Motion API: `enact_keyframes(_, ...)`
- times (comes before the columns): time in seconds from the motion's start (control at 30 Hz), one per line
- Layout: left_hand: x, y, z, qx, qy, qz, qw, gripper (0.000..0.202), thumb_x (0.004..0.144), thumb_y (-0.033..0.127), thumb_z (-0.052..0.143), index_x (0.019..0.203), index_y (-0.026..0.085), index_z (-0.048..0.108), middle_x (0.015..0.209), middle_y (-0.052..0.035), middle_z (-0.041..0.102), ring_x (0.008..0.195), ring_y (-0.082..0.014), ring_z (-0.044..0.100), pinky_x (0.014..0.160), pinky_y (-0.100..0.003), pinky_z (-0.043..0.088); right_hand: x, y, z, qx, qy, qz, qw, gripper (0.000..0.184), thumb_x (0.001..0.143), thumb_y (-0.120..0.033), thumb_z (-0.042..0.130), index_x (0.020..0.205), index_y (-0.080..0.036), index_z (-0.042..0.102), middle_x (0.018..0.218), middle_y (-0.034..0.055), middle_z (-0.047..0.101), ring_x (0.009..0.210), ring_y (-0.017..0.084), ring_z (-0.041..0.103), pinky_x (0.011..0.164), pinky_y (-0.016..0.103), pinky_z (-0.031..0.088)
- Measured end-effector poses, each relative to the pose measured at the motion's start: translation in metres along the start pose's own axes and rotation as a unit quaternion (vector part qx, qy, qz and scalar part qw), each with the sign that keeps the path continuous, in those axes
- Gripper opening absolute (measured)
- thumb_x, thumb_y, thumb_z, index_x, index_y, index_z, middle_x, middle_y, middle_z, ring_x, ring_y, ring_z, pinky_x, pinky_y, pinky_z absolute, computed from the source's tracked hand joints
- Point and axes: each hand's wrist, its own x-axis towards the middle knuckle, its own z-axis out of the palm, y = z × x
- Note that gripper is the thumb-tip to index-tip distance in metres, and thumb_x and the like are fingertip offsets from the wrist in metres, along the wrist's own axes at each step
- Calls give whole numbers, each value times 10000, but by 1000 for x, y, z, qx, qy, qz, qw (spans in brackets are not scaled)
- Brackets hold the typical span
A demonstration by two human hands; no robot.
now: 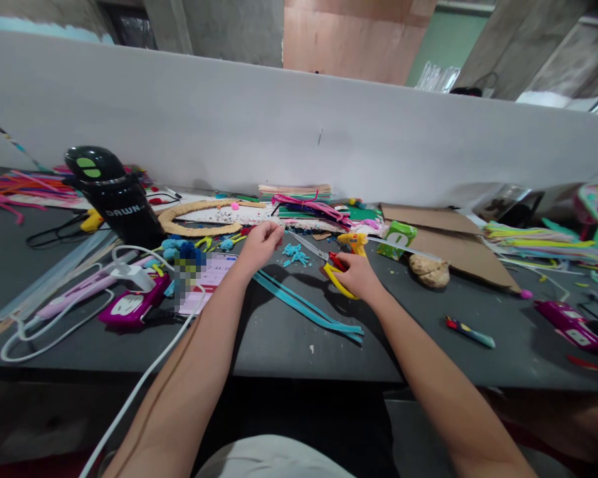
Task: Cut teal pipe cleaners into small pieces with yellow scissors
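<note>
My right hand (361,275) grips a pair of scissors (337,282) by its red and yellow handles. The blades point up and left toward my left hand (263,245), whose fingers are pinched together. Whatever sits in that pinch, if anything, is too small to make out. Just below the blades lies a small heap of short light-blue cut pieces (295,255). Long light-blue fuzzy strips, likely pipe cleaners (309,307), stretch across the table from beside my left wrist toward the lower right.
A black bottle (117,206), a phone (209,282) and a purple power strip (137,302) with white cables stand left. A yellow glue gun (353,242), green packet (397,240), cardboard (458,249) and a utility knife (470,332) lie right. A white partition (299,133) rises behind.
</note>
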Motion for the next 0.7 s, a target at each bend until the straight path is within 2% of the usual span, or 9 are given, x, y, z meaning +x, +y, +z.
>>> enact_keyframes(0.17, -1, 2, 0, 0, 2, -5, 1000, 281, 868, 440, 560, 745, 189, 523, 629, 16, 552, 567, -119, 491, 572, -262, 402, 1, 1, 0, 3, -9, -5, 1000, 222, 731, -377, 626, 652, -177, 571, 608, -10, 515, 581, 127, 408, 557, 267, 287)
enact_keyframes(0.4, 0, 3, 0, 6, 3, -8, 1000, 278, 870, 440, 549, 746, 192, 522, 633, 14, 548, 566, -121, 486, 569, -263, 395, -1, 1, 2, 7, 7, -2, 1000, 396, 716, -537, 661, 617, -200, 478, 570, -24, 458, 559, 122, 365, 519, 261, 262)
enact_keyframes(0.7, 0, 3, 0, 9, -1, -5, 1000, 278, 874, 433, 548, 738, 192, 518, 626, 18, 545, 568, -120, 489, 576, -263, 397, 1, 2, 1, -5, -11, -5, 1000, 274, 730, -391, 638, 613, -191, 491, 581, -27, 455, 564, 118, 372, 540, 264, 265)
